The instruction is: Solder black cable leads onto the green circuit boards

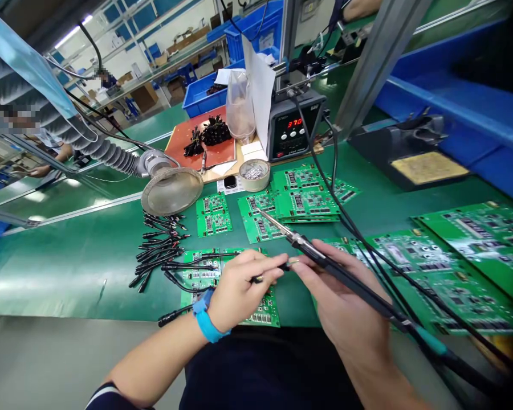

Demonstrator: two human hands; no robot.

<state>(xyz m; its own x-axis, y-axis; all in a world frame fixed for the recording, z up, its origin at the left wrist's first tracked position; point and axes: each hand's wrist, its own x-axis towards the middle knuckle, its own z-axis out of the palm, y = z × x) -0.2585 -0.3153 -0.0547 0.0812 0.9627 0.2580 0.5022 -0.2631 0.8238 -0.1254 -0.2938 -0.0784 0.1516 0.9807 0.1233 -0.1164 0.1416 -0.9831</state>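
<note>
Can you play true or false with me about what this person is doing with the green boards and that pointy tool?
1. The right hand holds the soldering iron. True.
2. The left hand wears a red wristband. False: the wristband is blue.
3. The soldering station display shows red numbers. True.
4. The loose black cables lie right of the hands. False: they lie to the left.
5. The left hand pinches a thin cable end. True.
</note>
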